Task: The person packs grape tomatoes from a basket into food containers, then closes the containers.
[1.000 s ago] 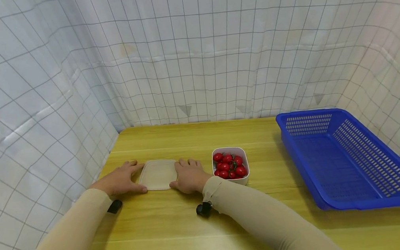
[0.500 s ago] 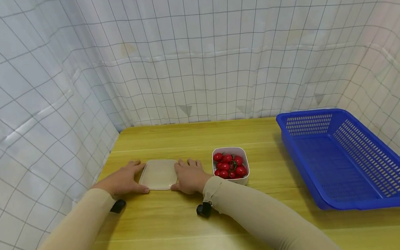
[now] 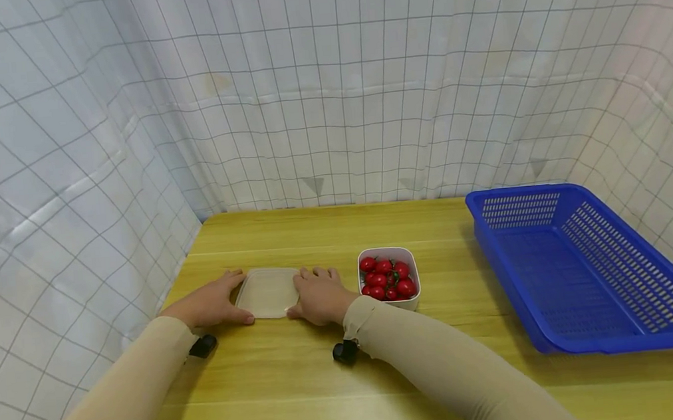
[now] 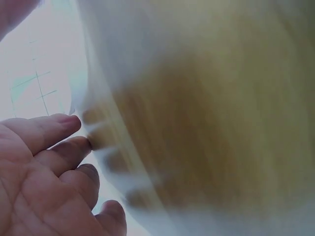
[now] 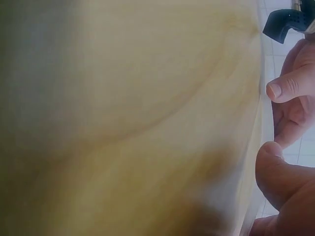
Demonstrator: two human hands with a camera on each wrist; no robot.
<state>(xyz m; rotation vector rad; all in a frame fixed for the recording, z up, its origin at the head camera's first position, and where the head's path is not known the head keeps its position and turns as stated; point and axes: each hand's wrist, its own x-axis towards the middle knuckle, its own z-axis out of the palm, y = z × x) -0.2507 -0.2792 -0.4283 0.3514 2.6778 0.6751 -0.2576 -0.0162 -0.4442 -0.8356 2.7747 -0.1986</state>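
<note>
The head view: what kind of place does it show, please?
Probably a staged recording booth, not a kitchen: a white grid-printed curtain encloses a bare wooden table that bears only a box of cherry tomatoes, a lid and a blue basket.

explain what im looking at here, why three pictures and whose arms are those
No machine here: a person in beige sleeves works with bare hands and wears three cameras. The wide picture comes from the camera on the head, looking down at a yellow wooden table closed in by a white gridded curtain. The two blurry close-ups come from cameras strapped to the wrists, so each shows mostly fingers and a smeared surface.

On the table lies a flat, pale square lid. The left hand sits at its left edge and the right hand at its right edge, fingers touching the edges; whether they truly grip it is hard to tell. Right of that stands a small white container filled with cherry tomatoes. Further right lies a blue plastic basket with slotted walls, with nothing showing inside it.
</note>
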